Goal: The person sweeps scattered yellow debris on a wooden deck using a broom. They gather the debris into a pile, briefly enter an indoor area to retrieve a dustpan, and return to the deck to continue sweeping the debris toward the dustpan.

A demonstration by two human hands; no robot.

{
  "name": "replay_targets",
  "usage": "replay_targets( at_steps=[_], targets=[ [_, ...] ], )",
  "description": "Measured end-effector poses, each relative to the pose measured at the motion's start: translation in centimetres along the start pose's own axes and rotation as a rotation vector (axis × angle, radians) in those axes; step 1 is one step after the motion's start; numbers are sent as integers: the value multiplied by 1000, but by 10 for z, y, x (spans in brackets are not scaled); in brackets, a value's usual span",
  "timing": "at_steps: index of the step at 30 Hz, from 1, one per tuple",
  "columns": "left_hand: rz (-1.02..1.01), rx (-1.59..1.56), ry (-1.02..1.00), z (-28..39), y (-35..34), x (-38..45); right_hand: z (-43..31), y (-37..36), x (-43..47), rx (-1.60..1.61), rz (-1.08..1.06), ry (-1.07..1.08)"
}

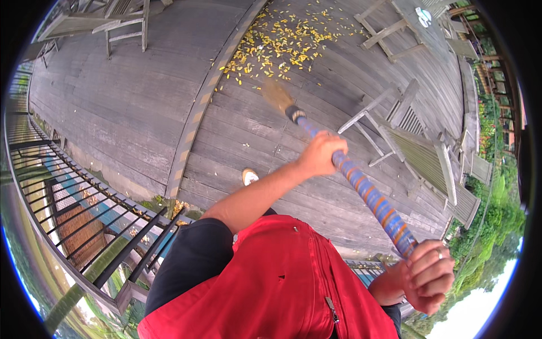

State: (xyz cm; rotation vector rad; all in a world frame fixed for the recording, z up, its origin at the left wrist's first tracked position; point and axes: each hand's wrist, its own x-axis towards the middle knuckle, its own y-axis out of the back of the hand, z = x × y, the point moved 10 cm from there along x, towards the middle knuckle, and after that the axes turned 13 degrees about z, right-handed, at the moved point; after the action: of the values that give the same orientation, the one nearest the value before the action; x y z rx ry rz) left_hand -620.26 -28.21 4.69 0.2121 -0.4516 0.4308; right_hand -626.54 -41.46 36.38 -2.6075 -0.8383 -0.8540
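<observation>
A broom with a long handle [372, 199] wrapped in blue and orange bands slants across the view. My left hand [324, 154] grips the handle partway down, nearer the head. At the upper end, my right hand [427, 275] is closed around the handle and wears a ring. The brown bristles [277, 95] look blurred and sit low over the wooden deck [241, 135], beyond a black collar [295, 113]. Just past them lies a scatter of yellow leaves [279, 46], thickest along a striped strip [199, 110].
Slatted wooden chairs [423, 152] stand to the right, with a wooden table [430, 34] behind them. Another wooden chair [127, 25] is at the far left. A black metal railing [84, 203] borders the deck on my left. My shoe [250, 176] shows below the left arm.
</observation>
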Motion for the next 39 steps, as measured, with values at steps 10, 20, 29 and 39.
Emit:
replay_targets(
  at_steps=[10,20,29,39],
  targets=[
    [-533,283,150,-105,-23,-61,89,14,-80,-194,117,-210],
    [62,287,41,-33,50,-3,57,59,10,498,79,-45],
    [-22,236,524,-113,53,-76,231,-18,75,424,-287,-490],
    [469,378,330,-219,49,235,269,40,234,299,-384,5]
  ],
)
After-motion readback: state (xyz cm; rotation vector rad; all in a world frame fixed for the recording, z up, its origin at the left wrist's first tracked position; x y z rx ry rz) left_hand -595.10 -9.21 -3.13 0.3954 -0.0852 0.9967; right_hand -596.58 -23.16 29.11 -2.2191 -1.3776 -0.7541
